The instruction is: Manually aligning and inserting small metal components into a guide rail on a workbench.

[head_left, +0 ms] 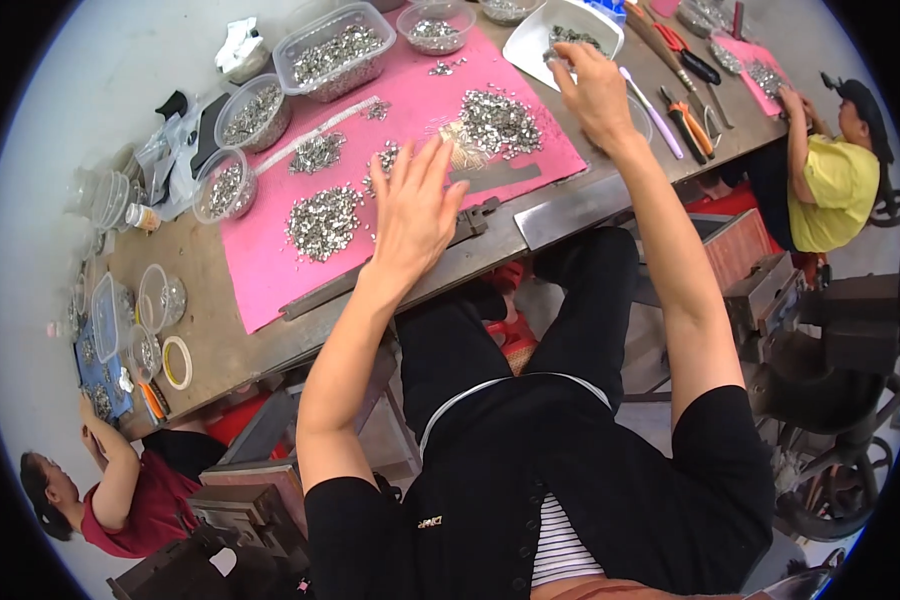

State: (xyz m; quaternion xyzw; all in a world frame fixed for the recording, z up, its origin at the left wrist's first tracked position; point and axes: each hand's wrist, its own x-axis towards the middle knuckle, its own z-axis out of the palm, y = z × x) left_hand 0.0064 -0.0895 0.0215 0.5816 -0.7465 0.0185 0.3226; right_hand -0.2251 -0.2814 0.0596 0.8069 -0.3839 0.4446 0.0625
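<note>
My left hand (413, 205) is spread flat over the front middle of a pink mat (255, 285), its fingers apart. Partly covered by its fingertips is a small cluster of metal pieces (388, 155). A larger pile of small silvery metal pieces (323, 222) lies left of this hand, and another heap (500, 124) lies to its right. My right hand (595, 95) reaches over the near edge of a white tray (523, 48) holding darker metal pieces (573, 38). Its fingers are bent and drawn together; what they hold, if anything, is too small to make out.
Clear plastic tubs (335, 55) of metal pieces line the mat's far edge. Orange-handled pliers (688, 130) and a lilac stick-like tool (652, 112) lie right of the tray. A metal bar (472, 222) runs along the front edge. People work at left (135, 500) and right (835, 190).
</note>
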